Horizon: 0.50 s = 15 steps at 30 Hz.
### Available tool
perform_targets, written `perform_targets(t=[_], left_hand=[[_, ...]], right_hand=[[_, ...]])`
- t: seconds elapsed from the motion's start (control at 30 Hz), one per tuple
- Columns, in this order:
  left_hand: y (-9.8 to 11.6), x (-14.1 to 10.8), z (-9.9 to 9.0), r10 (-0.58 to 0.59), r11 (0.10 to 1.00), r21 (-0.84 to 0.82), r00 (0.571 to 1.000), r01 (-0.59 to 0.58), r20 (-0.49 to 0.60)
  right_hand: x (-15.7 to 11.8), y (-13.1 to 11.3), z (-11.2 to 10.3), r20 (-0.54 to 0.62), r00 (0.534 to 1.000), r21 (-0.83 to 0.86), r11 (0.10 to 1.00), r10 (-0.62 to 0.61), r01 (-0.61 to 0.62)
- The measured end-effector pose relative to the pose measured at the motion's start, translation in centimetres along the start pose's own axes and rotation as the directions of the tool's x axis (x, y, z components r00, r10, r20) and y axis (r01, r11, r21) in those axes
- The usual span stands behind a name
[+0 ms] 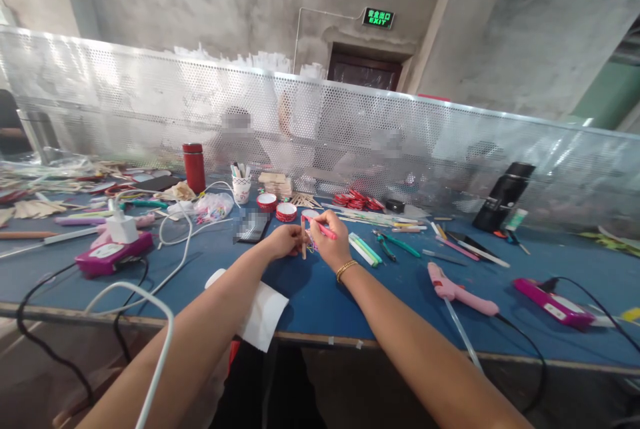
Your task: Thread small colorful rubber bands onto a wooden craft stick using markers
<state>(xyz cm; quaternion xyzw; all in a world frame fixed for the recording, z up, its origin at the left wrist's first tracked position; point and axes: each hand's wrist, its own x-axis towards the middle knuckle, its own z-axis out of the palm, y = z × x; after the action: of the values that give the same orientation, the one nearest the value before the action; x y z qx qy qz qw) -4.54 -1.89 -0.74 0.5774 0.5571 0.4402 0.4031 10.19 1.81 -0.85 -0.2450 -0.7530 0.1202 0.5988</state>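
Between the fingers of my left hand (289, 241) a wooden craft stick (303, 242) stands roughly upright. My right hand (332, 240), with a gold bracelet at the wrist, is closed around a pink marker pen (326, 231). The pen's front end points toward the top of the stick; whether it touches cannot be made out. Behind the hands lie two rolls of red tape (287, 211) and a round white-topped piece (310, 213) partly hidden by my right hand. Some thin coloured bands (312, 246) show between the hands.
A phone (251, 226) and white tissue (264, 314) lie near my left arm. Rightward are green-handled pliers (385, 246), glue sticks (365, 249), a pink glue gun (463, 292) and a purple power strip (553, 302). White cables (187, 242) cross the left side. A perforated metal screen (320, 129) stands behind.
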Motion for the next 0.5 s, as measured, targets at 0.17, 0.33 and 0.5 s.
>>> perform_targets(t=[0.17, 0.33, 0.5], left_hand=[[-0.04, 0.00, 0.03, 0.004, 1.000, -0.006, 1.000, -0.004, 0.000], [-0.07, 0.04, 0.05, 0.003, 1.000, -0.002, 1.000, -0.003, -0.006], [0.02, -0.07, 0.04, 0.005, 1.000, 0.001, 1.000, -0.005, -0.004]], right_hand=[[-0.01, -0.17, -0.05, 0.026, 0.999, 0.011, 1.000, -0.021, 0.021], [0.03, -0.04, 0.02, 0.000, 1.000, -0.007, 1.000, -0.007, 0.007], [-0.01, -0.07, 0.04, 0.026, 0.999, 0.011, 0.999, -0.036, 0.035]])
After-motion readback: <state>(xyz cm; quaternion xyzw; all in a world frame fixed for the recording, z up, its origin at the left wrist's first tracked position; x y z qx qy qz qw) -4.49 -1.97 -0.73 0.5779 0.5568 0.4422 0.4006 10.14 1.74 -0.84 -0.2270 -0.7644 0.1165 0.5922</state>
